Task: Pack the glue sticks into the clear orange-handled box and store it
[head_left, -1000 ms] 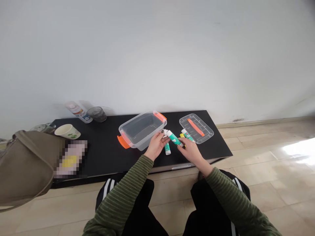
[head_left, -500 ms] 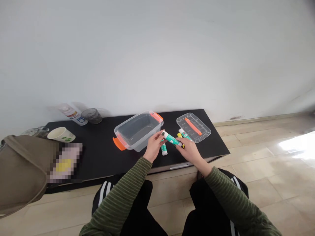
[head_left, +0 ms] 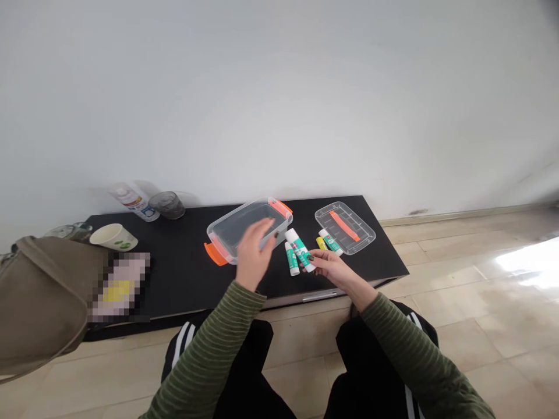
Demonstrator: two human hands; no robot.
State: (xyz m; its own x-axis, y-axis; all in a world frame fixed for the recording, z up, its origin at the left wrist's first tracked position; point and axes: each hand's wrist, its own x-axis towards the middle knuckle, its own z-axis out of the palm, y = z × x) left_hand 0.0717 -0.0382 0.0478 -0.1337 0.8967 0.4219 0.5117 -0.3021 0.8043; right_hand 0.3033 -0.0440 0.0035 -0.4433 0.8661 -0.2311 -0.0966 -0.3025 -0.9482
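Observation:
My right hand (head_left: 332, 267) pinches a green and white glue stick (head_left: 299, 249), tilted with its white cap up and to the left. Just left of it, a second green glue stick (head_left: 291, 259) is on the black tabletop. Slightly blurred, my left hand (head_left: 255, 256) has its fingers apart and nothing in it, in front of a clear plastic box (head_left: 283, 223) with orange latches. Right of the held stick lie a small yellow tube (head_left: 321, 243) and another green and white glue stick (head_left: 331, 242), beside the clear lid (head_left: 364, 235) with an orange handle.
On the black cabinet (head_left: 183, 291), a paper cup (head_left: 112, 237), a dark glass (head_left: 167, 205) and a spray can (head_left: 135, 202) stand at the left. A brown bag (head_left: 43, 308) covers the near left corner, beside a blurred-out pink item (head_left: 120, 285). A wall rises behind the cabinet.
My left hand has let go of the glue stick and moved left to the front of the box. The stick, still in my right hand, has turned more upright.

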